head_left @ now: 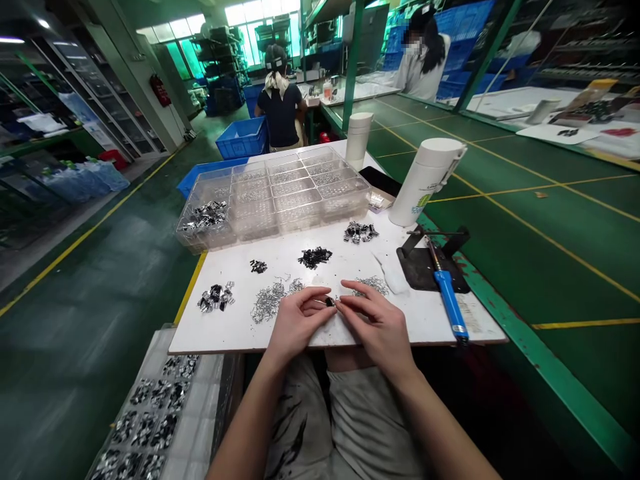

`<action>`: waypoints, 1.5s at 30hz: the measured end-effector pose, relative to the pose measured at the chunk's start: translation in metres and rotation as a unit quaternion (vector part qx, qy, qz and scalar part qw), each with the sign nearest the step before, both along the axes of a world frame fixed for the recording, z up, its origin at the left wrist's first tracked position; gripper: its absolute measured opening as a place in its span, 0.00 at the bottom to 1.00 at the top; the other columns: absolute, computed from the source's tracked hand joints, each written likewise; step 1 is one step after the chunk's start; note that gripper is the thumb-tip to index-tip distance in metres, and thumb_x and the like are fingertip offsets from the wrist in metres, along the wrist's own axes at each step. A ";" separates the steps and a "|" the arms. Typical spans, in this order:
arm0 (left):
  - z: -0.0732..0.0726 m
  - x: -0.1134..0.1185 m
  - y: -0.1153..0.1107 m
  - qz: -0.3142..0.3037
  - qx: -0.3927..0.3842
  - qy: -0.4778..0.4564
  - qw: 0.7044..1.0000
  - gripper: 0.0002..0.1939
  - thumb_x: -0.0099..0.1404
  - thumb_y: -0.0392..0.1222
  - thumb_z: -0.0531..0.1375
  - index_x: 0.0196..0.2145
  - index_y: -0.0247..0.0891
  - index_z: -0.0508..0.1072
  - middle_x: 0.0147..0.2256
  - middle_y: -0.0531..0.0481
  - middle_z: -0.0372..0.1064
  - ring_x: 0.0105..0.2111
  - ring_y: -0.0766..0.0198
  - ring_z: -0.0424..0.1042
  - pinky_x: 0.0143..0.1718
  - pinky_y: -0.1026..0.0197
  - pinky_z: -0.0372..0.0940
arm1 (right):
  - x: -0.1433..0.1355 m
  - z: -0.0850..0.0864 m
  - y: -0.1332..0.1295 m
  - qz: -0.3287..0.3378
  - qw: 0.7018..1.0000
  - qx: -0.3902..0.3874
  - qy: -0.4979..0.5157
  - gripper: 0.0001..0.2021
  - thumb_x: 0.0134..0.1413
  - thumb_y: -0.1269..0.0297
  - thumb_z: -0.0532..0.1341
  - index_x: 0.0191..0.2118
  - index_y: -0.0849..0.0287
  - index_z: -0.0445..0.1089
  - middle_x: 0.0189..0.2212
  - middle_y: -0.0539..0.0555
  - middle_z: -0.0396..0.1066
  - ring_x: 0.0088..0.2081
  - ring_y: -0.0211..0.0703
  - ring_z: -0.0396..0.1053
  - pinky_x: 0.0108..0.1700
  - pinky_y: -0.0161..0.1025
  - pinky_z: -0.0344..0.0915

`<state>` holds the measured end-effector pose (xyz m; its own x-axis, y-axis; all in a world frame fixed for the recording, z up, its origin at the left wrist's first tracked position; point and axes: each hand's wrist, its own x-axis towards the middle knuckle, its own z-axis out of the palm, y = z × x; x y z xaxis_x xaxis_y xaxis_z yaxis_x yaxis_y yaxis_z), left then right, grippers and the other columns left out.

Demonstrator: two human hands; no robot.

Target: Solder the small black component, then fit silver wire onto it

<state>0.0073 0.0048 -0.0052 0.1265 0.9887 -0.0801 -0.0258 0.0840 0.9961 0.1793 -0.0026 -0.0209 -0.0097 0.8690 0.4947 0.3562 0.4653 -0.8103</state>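
Note:
Close together over the front of the white board, my hands meet at a small black part. My left hand pinches it between thumb and fingers. My right hand is closed in a pinch at its right side; whatever its fingertips hold is too small to make out. Beside my left hand lies a heap of thin silvery metal pieces, and a similar heap of fine metal pieces lies behind my right hand. A pile of small black parts sits beyond both hands.
Black-and-silver pieces lie at left, more at back. Behind stands a clear compartment box. At right are a blue-handled soldering iron on its stand and a white bottle. Filled trays sit lower left. Two people work beyond.

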 end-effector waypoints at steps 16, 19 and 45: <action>0.000 -0.002 -0.002 -0.022 0.016 -0.014 1.000 0.20 0.55 0.47 0.73 0.43 0.34 0.81 0.38 0.43 0.81 0.38 0.57 0.81 0.47 0.56 0.77 | 0.009 0.006 0.001 0.074 0.997 -0.001 0.005 0.07 0.63 0.64 0.64 0.40 0.51 0.81 0.42 0.55 0.78 0.44 0.46 0.77 0.47 0.43 0.76; 0.002 -0.003 -0.004 -0.031 0.015 -0.012 0.999 0.20 0.56 0.46 0.73 0.43 0.33 0.81 0.38 0.43 0.81 0.39 0.57 0.81 0.46 0.58 0.77 | 0.011 0.008 0.001 0.088 0.996 -0.004 0.011 0.06 0.63 0.64 0.64 0.39 0.52 0.81 0.41 0.55 0.78 0.43 0.46 0.76 0.47 0.43 0.76; 0.001 -0.002 -0.008 -0.069 0.099 -0.034 0.992 0.13 0.64 0.39 0.68 0.46 0.36 0.78 0.46 0.44 0.79 0.45 0.60 0.79 0.53 0.59 0.74 | 0.006 0.009 -0.003 0.077 0.997 -0.020 0.022 0.03 0.58 0.68 0.65 0.34 0.55 0.76 0.40 0.55 0.79 0.41 0.46 0.78 0.46 0.42 0.76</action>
